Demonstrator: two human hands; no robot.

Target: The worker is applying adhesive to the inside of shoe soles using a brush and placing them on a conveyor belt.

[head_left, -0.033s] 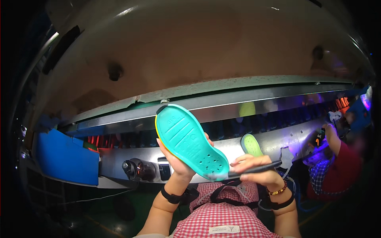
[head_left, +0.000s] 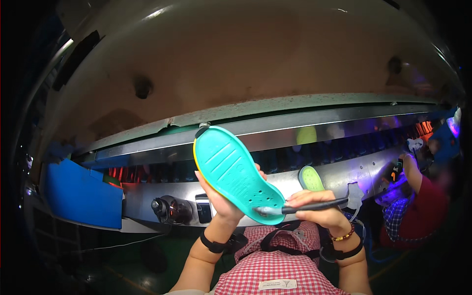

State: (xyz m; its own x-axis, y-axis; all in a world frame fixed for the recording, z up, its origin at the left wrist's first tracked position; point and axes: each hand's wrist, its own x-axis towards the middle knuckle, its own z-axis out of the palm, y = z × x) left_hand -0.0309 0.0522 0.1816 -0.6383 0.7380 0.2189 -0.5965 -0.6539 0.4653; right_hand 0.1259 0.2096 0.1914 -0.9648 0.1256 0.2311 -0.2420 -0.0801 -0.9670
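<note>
Sole (head_left: 240, 172) in left hand (head_left: 223, 204), beside right hand (head_left: 327, 216)

Reads matt + rubbery on turq. sole (head_left: 231, 167), w/ moulded ridges; smooth, plastic-looking on blk brush handle (head_left: 317, 206). Looks matt on lime sole-shaped pc. (head_left: 311, 178) too. Shows shiny, scuffed metal on bench (head_left: 339, 178), smoother on rail (head_left: 295, 125); see-thru gloss, plastic/glass unclear, on bottle (head_left: 179, 210); smooth plastic look on blue bin (head_left: 83, 196); matt chk'd cloth on apron (head_left: 275, 270).
</note>
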